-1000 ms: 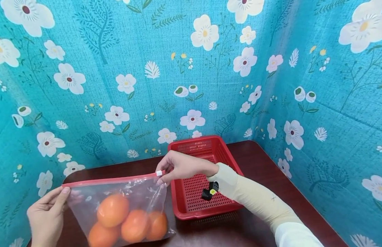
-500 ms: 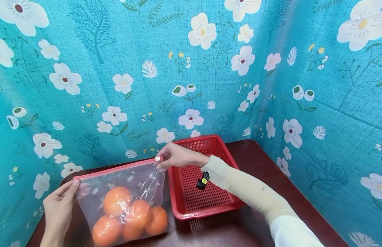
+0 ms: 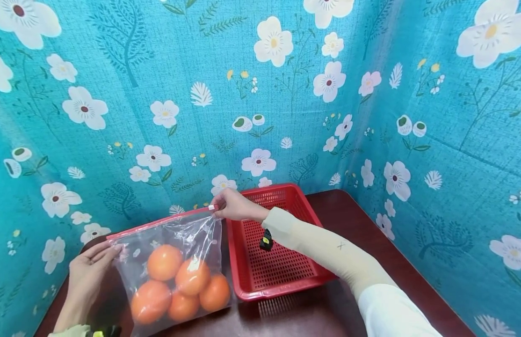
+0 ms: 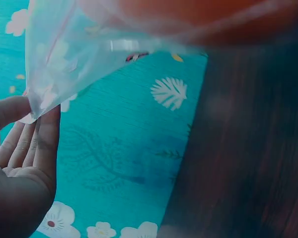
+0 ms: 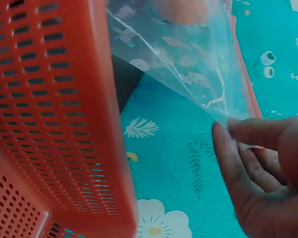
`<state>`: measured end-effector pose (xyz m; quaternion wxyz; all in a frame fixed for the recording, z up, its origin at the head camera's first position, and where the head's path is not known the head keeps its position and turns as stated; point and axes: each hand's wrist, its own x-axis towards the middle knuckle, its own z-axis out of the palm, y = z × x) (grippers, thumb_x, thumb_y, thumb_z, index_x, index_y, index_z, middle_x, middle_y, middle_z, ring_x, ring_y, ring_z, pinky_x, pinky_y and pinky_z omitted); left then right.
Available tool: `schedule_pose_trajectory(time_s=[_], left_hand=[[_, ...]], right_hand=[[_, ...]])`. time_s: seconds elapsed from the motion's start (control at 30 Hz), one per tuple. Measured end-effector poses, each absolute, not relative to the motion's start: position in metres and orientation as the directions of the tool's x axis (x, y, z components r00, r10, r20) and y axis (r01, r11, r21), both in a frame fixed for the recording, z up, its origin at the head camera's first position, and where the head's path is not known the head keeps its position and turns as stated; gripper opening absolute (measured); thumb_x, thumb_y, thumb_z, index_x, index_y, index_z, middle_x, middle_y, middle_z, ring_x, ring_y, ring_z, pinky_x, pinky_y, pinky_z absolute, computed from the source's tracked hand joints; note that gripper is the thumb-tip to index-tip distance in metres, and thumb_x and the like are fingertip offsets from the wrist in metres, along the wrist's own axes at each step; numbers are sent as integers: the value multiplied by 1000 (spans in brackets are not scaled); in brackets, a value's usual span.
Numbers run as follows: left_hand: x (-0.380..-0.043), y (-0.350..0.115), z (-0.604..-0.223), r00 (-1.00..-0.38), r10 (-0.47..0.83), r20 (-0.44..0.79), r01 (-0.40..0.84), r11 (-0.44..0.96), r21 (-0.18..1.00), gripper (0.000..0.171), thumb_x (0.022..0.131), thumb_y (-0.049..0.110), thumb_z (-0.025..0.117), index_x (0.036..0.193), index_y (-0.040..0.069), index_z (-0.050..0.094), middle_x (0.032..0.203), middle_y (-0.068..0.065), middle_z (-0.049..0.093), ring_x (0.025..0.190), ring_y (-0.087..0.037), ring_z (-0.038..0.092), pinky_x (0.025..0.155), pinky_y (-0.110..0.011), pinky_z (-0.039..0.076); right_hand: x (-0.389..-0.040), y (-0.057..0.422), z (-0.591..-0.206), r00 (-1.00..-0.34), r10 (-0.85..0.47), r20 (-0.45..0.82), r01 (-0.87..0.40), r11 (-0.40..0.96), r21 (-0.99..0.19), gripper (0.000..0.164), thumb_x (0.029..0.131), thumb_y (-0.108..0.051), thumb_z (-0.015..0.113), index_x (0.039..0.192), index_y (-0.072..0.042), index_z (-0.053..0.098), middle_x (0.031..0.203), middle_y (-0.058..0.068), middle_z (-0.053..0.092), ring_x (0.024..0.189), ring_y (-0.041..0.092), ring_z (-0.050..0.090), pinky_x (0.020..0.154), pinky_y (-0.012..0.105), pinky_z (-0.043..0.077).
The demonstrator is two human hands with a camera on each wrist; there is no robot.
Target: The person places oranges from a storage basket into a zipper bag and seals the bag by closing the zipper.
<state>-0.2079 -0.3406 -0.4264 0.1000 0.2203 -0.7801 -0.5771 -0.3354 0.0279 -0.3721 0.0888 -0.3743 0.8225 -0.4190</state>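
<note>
A clear zip bag point(image 3: 176, 234) with a red seal strip hangs between my two hands, several oranges point(image 3: 164, 262) gathered low inside it. My left hand point(image 3: 90, 271) pinches its upper left corner between thumb and fingers. At the upper right corner, beside the white slider point(image 3: 212, 207), my right hand point(image 3: 237, 206) pinches the bag. The left wrist view shows the thumb and fingers on the plastic corner of the bag point(image 4: 64, 64). In the right wrist view the bag point(image 5: 188, 69) is stretched taut from the fingertips.
A red perforated basket point(image 3: 281, 288) stands on the dark wood table point(image 3: 344, 215), right of the bag and under my right forearm. Nothing shows inside the basket. Teal flowered cloth point(image 3: 201, 140) covers the walls behind and to the right.
Both hands have raised the bag, the right corner going higher and the seal strip now sloping up to the right. The left hand has moved right and the oranges have shifted.
</note>
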Motion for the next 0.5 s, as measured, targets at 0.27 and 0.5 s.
schedule_pose_trajectory(time_s=[0.27,0.5], left_hand=[[-231,-347,-439,-932,-355,-75,-204,341,917,70,96,34,69,145,-9,45,89,17,69,75,8,65,66,-15,57],[-249,-349,-449,-961,-242,-130,-223,411,884,82,96,42,68,150,-10,37,128,-22,66,87,0,66,75,-24,60]], right_hand=[[-353,17,-384,-717,-667,203,-609,459,-647,4,85,3,75,90,2,74,84,7,74,71,4,63,65,16,51],[-361,13,-393,-752,-637,172,-591,536,-603,11,85,7,73,90,-1,76,82,4,71,68,7,57,60,17,49]])
